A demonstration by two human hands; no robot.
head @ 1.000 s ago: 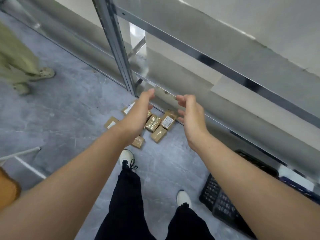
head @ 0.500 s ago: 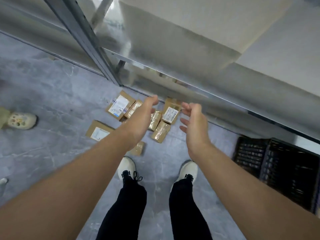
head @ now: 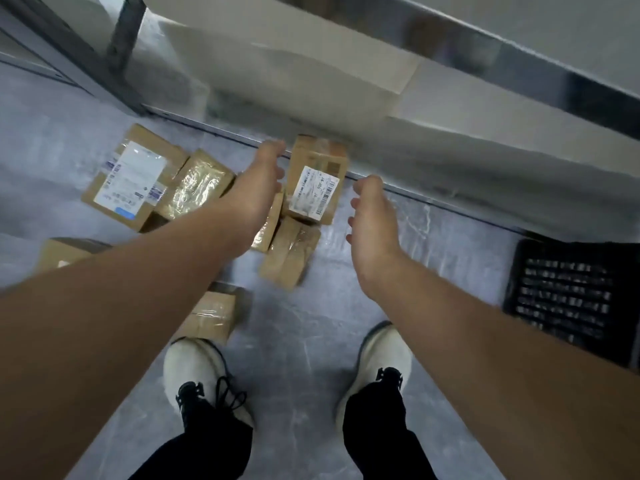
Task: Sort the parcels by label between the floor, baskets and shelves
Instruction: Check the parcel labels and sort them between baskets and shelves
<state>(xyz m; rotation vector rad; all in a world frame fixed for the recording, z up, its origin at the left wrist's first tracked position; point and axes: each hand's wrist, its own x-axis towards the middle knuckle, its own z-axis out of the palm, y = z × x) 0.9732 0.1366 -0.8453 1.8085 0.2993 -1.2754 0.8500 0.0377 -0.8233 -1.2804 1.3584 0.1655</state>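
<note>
I see the left hand (head: 258, 192) and right hand (head: 372, 223) on either side of the labelled parcel (head: 317, 181) on the floor (head: 311, 341), fingers (head: 273, 150) loosely spread, holding nothing. Other parcels (head: 133, 178) lie left of that parcel, and a black basket (head: 571, 296) lies well to its right.

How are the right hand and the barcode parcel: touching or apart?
Apart. The head view shows bare floor between the right hand and the barcode parcel.

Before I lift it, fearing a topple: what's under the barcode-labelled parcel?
A taped parcel and a thinner one poke out beneath the barcode-labelled parcel; whatever lies under its middle is covered.
</note>
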